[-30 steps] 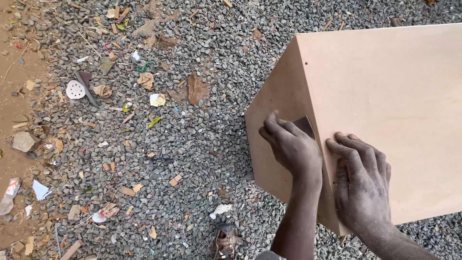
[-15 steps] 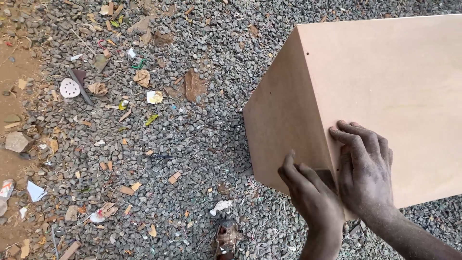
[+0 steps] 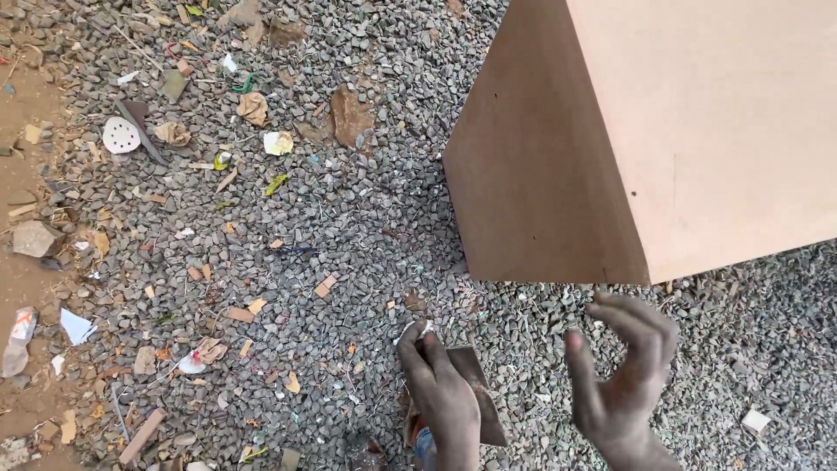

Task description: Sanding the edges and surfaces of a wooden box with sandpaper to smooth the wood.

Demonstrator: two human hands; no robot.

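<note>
A large plain wooden box (image 3: 663, 131) of light brown board stands on grey gravel at the upper right. Its shaded side panel faces left and its lit top faces me. My left hand (image 3: 443, 397) is low in the middle, away from the box, and grips a dark brown sheet of sandpaper (image 3: 478, 392). Beside it, my right hand (image 3: 626, 375) hovers just below the box's near corner, fingers curled apart and holding nothing. Both hands look dusty.
Gravel ground (image 3: 349, 227) is littered with wood chips, dry leaves and paper scraps. A white round sanding disc (image 3: 120, 135) lies at the upper left near a dark flat piece. Bare brown earth (image 3: 22, 262) runs along the left edge.
Both hands have come off the box's corner and dropped toward me. The left hand still carries the sandpaper. The view has shifted, so the box sits higher in frame.
</note>
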